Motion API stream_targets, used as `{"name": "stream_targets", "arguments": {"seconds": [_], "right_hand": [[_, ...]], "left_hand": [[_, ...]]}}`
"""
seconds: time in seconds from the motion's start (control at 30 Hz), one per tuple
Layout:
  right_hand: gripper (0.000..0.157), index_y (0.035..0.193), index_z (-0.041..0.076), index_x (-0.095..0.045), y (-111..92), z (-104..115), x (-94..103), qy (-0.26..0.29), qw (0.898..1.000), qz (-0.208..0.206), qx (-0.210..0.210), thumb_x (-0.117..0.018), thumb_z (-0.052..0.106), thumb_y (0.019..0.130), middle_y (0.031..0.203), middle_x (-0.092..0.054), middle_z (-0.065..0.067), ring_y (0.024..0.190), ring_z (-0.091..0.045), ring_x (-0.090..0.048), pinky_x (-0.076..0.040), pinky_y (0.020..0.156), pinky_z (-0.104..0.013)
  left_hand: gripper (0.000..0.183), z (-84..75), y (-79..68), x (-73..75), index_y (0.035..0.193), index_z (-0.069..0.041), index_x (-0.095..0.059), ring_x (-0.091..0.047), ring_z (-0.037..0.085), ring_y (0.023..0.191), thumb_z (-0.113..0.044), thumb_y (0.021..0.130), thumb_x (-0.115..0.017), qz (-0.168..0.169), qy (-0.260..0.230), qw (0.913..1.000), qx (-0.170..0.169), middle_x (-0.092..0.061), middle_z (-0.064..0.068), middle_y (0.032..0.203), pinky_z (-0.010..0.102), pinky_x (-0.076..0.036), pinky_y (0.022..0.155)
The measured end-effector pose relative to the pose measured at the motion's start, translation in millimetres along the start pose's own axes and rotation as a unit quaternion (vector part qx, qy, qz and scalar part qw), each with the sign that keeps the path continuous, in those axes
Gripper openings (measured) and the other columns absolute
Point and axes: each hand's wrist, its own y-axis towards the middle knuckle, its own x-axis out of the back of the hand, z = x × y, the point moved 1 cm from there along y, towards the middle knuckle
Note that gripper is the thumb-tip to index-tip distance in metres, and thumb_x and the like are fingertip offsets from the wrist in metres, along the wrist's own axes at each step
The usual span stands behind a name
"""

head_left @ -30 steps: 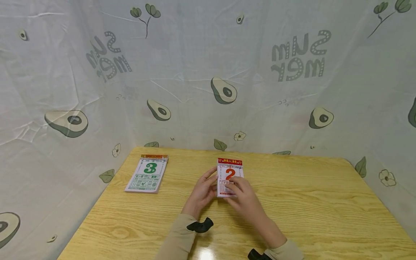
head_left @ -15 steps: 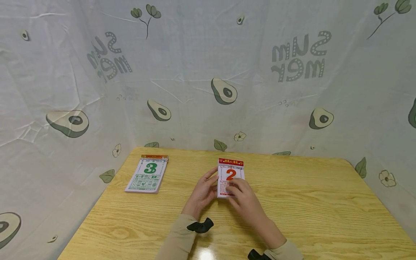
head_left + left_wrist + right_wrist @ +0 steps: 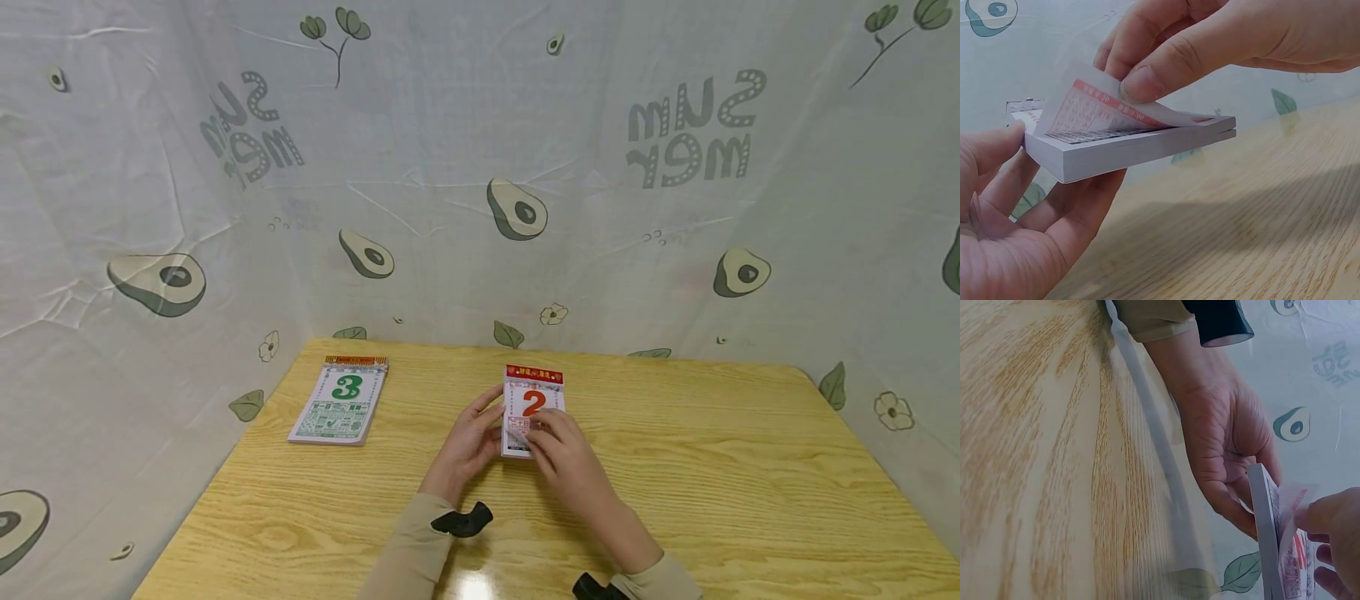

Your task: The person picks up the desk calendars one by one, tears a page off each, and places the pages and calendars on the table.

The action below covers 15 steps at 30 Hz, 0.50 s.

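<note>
Now, nearest the camera, two beige sleeves point(image 3: 412, 542) are stretching forward, a curved black wrist device point(image 3: 462, 521) sitting on the left cuff. Beyond them, the right hand point(image 3: 576, 468) is pinching a thin white paper sheet with red print point(image 3: 1079, 94) between thumb and finger. That sheet is curling up at its lower part, baring black print beneath, whereas half a second ago its lower left corner was lying flat. The right hand is angling in from the right, fingers bent; the left hand point(image 3: 467, 448) is gripping, as before, the left edge of a thick white paper tear-off calendar with a red header and large red 2 point(image 3: 534, 402), thumb at the side, fingers underneath. This calendar is hanging between the hands above a pale yellow wood-grain table point(image 3: 712, 475). Farther left, another white calendar with a green 3 point(image 3: 339, 404) is lying flat, and a whitish avocado-print curtain point(image 3: 450, 108) is closing off the back.
</note>
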Motion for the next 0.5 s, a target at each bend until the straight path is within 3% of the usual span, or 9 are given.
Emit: {"name": "stream_targets", "arguments": {"seconds": [0.17, 0.3, 0.5], "right_hand": [[0.006, 0.085, 0.005, -0.071, 0.2, -0.5, 1.4, 0.006, 1.0, -0.008, 0.006, -0.075, 0.003, 0.082, 0.109, -0.065, -0.012, 0.109, -0.029, -0.058, -0.052, 0.092, -0.041], [0.009, 0.085, 0.003, -0.069, 0.8, -0.8, 3.0, 0.013, 1.0, -0.02, 0.01, -0.076, 0.0, 0.08, 0.108, -0.065, -0.013, 0.107, -0.028, -0.059, -0.053, 0.09, -0.04], [0.018, 0.089, 0.004, -0.069, 3.5, -0.4, 7.6, 0.01, 0.999, -0.033, -0.018, -0.078, -0.004, 0.075, 0.106, -0.065, -0.01, 0.103, -0.024, -0.058, -0.054, 0.085, -0.037]], "left_hand": [[0.046, 0.6, -0.5, -1.1, 0.148, -0.018, -0.041, -0.068, 0.019, 0.089, -0.016, 0.103, -0.048, -0.007, 0.003, 1.0, 0.003, -0.064, 0.006, 0.118, 0.037, -0.056, 0.076], [0.044, 2.7, 0.5, -0.4, 0.146, -0.02, -0.044, -0.068, 0.019, 0.09, -0.017, 0.103, -0.048, -0.009, 0.01, 0.9999, 0.002, -0.064, 0.006, 0.119, 0.037, -0.056, 0.076], [0.044, 2.8, -0.4, -1.6, 0.146, -0.021, -0.044, -0.068, 0.019, 0.093, -0.017, 0.102, -0.049, -0.003, 0.008, 0.9999, 0.005, -0.064, 0.005, 0.119, 0.039, -0.056, 0.078]]}}
